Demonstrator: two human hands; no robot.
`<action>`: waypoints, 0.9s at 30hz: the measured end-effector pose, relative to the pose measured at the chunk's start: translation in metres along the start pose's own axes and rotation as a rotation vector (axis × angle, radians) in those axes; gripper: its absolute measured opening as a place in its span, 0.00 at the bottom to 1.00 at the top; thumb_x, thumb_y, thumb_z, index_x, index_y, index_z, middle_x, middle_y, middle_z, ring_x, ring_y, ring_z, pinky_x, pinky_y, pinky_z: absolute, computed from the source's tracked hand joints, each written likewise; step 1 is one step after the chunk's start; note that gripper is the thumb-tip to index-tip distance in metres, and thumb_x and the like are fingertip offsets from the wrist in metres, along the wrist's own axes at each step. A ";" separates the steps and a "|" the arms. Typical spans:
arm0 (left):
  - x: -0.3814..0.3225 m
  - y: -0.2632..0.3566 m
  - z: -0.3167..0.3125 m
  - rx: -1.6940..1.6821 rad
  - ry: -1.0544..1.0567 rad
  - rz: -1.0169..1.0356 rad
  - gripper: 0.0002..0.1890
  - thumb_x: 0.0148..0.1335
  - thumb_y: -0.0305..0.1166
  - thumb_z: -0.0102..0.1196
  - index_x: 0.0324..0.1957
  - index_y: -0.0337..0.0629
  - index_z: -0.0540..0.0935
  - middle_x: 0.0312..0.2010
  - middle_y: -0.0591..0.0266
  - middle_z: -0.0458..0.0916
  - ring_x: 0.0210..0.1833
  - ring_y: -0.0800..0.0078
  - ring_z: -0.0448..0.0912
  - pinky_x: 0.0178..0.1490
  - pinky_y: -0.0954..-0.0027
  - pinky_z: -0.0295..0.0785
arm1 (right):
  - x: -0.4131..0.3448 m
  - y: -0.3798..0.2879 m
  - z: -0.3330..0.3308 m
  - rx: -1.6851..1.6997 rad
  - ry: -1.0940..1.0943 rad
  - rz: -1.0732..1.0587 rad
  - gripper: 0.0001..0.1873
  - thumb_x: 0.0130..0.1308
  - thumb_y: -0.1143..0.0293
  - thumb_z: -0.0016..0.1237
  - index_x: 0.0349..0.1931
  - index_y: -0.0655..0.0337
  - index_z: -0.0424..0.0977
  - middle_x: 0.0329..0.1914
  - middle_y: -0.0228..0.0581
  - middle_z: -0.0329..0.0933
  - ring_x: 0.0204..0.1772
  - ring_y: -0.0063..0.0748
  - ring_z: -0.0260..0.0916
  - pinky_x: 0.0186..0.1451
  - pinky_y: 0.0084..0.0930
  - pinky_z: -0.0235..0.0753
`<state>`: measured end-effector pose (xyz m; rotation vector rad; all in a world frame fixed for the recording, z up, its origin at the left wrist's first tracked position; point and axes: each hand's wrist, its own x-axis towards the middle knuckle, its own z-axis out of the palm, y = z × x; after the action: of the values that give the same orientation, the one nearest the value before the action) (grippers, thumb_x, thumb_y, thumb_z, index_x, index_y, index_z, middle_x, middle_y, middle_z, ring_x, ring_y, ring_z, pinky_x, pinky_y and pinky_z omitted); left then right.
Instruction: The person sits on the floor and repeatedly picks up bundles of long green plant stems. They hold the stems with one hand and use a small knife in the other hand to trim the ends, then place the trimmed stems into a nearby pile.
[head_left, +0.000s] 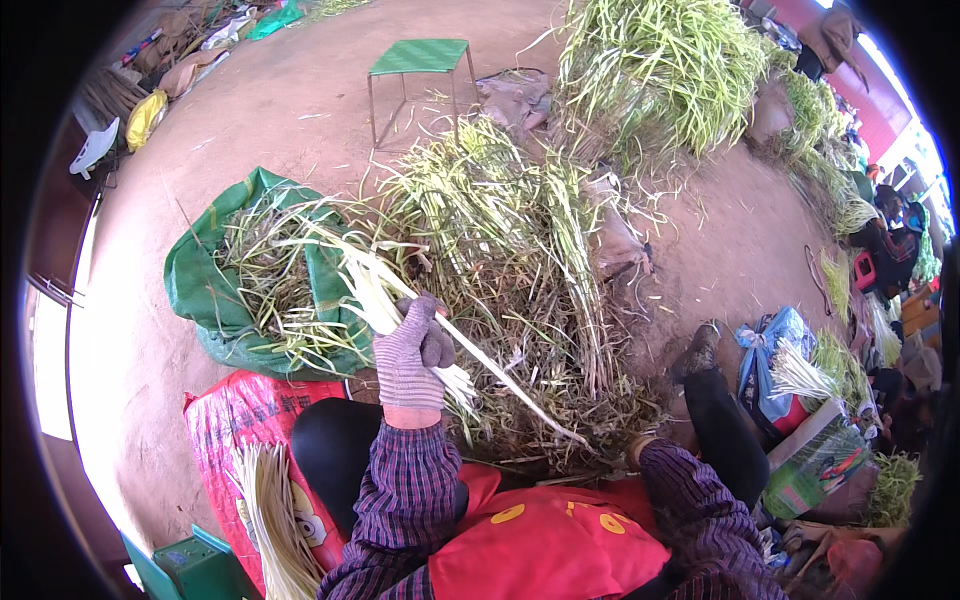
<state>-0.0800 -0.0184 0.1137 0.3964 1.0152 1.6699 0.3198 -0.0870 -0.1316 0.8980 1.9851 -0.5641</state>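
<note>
My left hand (416, 349), in a striped knit glove, is closed around a bunch of pale plant stalks (367, 292) with green tips. One long white stalk (517, 382) slants from this hand down toward my right hand (637, 448). Little more than the wrist of that hand shows; its fingers are hidden low in the litter, so their grip is unclear. Ahead of both hands lies a heap of uncleaned green stalks (487, 199) with brown, stringy bases. A neat bundle of pale stalks (274, 517) rests on a red printed sack (225, 420) beside my left leg.
An open green woven sack (199, 270) holding leafy scraps stands left of the heap. Beyond are a green-topped stool (420, 56) and a tall pile of green stalks (660, 75). At right lie a blue bag (795, 330) and white stalks (799, 371); people sit farther off.
</note>
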 end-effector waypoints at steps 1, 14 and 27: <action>0.001 0.001 -0.001 0.003 -0.016 -0.021 0.09 0.64 0.33 0.51 0.31 0.40 0.73 0.06 0.73 0.59 0.07 0.83 0.55 0.12 0.77 0.48 | -0.003 -0.002 -0.001 0.008 -0.052 0.030 0.23 0.62 0.50 0.43 0.55 0.46 0.72 0.45 0.40 0.78 0.47 0.38 0.76 0.50 0.34 0.74; 0.000 -0.068 0.006 0.067 -0.239 -0.241 0.05 0.64 0.29 0.51 0.38 0.37 0.75 0.26 0.64 0.77 0.10 0.86 0.60 0.13 0.79 0.55 | -0.088 -0.091 -0.225 1.374 0.735 -0.440 0.17 0.67 0.54 0.45 0.40 0.59 0.75 0.29 0.29 0.76 0.21 0.14 0.64 0.24 0.12 0.65; 0.003 -0.077 0.004 -0.017 -0.256 -0.280 0.08 0.61 0.27 0.54 0.40 0.35 0.77 0.27 0.60 0.80 0.10 0.85 0.63 0.12 0.81 0.54 | -0.052 -0.095 -0.218 1.794 0.645 -0.594 0.10 0.65 0.63 0.51 0.38 0.60 0.75 0.30 0.31 0.79 0.18 0.11 0.60 0.20 0.10 0.59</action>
<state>-0.0300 -0.0101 0.0551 0.4240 0.8235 1.3378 0.1517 -0.0210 0.0317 1.5210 1.8557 -2.9143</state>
